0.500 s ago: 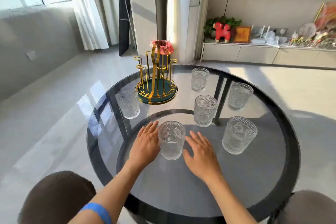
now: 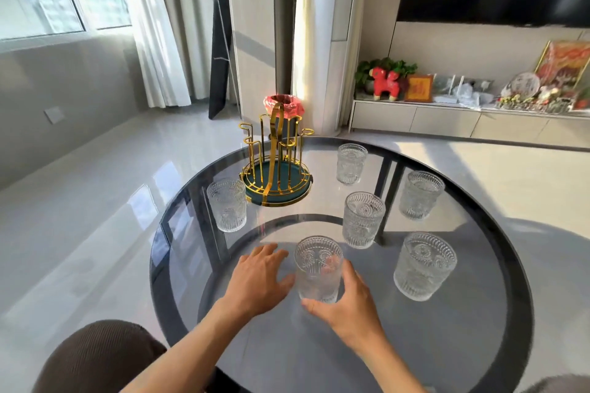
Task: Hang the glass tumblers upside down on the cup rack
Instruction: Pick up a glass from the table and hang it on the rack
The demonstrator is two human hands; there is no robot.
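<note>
A gold wire cup rack (image 2: 274, 169) on a dark green round base stands at the far left of the round glass table (image 2: 514, 265), with no glass on its pegs. Several ribbed glass tumblers stand upright around it. The nearest tumbler (image 2: 316, 262) is in front of me, and my right hand (image 2: 354, 306) wraps it, thumb on the near side and fingers showing through the glass. My left hand (image 2: 258, 284) lies flat and open on the table just left of that tumbler. Other tumblers stand left of the rack (image 2: 227, 204), mid-table (image 2: 362, 220) and at the right (image 2: 423, 265).
Two more tumblers stand at the far right, one (image 2: 351, 163) near the back edge and one (image 2: 419, 195) beside it. A bin with a red bag (image 2: 284, 105) shows behind the rack. A low cabinet (image 2: 447, 121) with ornaments runs along the wall. My knee (image 2: 95, 357) is below the table edge.
My right hand has moved in from beside the nearest tumbler and closed around it. My left hand has stayed flat on the table to its left.
</note>
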